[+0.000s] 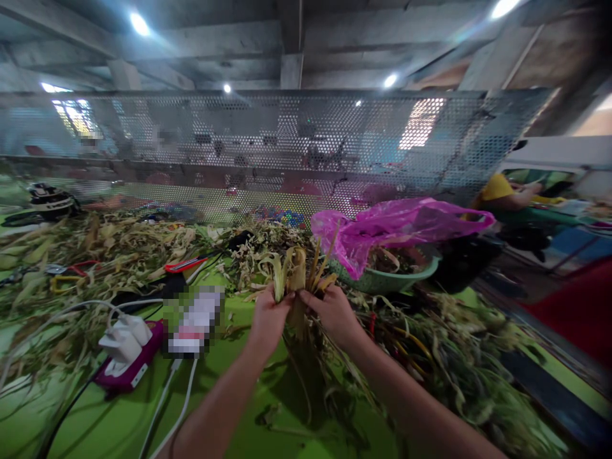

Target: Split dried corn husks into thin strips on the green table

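Note:
Both my hands meet over the green tabletop, in the middle of the head view. My left hand pinches pale, curled dried leaves between thumb and fingers. Close beside it, my right hand grips the same bunch, thumb tip almost against the left thumb. Tan strips and thin stalks stick up above the fingers. Below my hands the bunch hangs down in shadow, its lower end blurred. A heap of crumpled dry leaves lies just behind them.
Behind my right hand stands a green basin under a magenta plastic bag. At left are a cabled phone, a purple power strip and a red cutter. A perforated metal screen spans the back. A person's yellow sleeve shows right.

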A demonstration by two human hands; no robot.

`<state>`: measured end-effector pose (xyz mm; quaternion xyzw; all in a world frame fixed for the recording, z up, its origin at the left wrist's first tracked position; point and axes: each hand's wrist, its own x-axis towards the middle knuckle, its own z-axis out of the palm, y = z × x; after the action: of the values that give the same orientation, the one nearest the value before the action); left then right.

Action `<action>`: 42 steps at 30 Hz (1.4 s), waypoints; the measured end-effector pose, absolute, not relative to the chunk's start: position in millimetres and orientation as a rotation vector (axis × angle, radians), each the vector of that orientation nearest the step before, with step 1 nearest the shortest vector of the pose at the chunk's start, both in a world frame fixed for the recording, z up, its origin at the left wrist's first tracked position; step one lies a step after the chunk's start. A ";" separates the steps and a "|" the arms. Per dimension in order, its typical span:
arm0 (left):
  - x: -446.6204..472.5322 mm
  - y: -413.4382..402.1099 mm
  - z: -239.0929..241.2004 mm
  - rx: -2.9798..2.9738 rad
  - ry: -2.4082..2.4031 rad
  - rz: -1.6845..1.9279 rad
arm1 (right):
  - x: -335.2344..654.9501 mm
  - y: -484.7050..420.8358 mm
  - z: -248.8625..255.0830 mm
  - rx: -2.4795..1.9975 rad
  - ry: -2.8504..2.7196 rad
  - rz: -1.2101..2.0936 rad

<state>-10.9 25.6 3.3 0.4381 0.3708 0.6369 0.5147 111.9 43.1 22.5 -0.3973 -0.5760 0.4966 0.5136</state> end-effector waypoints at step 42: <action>-14.7 20.7 23.0 0.983 0.978 1.608 | 112.3 32.2 39.6 -0.951 -1.292 1.292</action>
<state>-14.7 20.7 23.0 0.4043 0.4022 0.6613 0.4873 112.3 32.2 39.6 -0.3959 -0.5378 0.5377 0.5147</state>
